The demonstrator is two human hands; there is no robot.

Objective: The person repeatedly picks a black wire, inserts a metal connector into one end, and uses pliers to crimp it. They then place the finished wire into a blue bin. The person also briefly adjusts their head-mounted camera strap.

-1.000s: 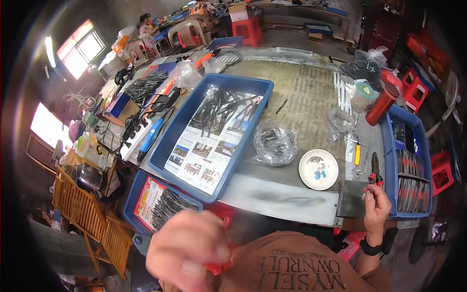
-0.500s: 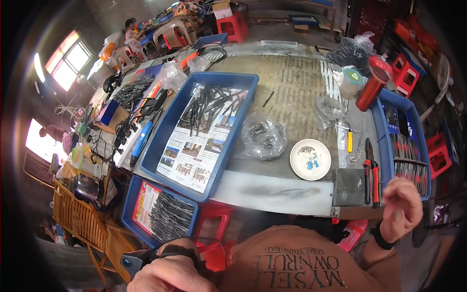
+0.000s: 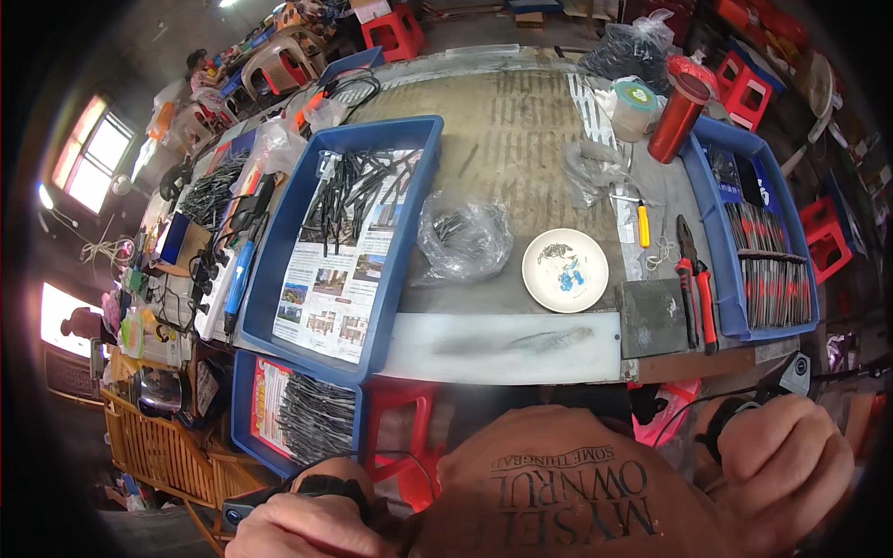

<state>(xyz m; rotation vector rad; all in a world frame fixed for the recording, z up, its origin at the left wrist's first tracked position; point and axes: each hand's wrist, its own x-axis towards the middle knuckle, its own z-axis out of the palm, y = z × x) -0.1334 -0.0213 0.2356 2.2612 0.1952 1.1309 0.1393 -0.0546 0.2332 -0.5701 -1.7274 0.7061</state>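
Head view, single frame.

Left hand (image 3: 299, 532) low at bottom edge, below the bench, closed around a black tool (image 3: 249, 511) with a thin black cable (image 3: 372, 458) looping up toward the chest. Tool kind not readable.

Right hand (image 3: 789, 463) low at right, off the bench, curled into a fist. Anything inside the fist hidden; cannot tell. Dark wristband above it.

Bench contents, none touched:
- large blue tray (image 3: 279, 244), paper-lined, loose heap of dark strips (image 3: 349, 191) at its far end, near end of paper bare.
- second blue tray (image 3: 244, 402) lower down beside a red stool (image 3: 395, 416), holding a denser pile of similar strips.
- clear plastic bag (image 3: 462, 239) just right of the large tray, a few dark pieces inside.
- white plate (image 3: 565, 270), small scraps on it.
- red-handled pliers (image 3: 696, 284) beside a grey pad (image 3: 651, 318).
- right blue tray (image 3: 744, 166) with strips lined in neat rows.

Judgement: sorted rows at right suggest part of the strip work finished; loose heaps in both left trays suggest much left. Both hands away from the strips, tool not at the bench: no piece in work at this instant.
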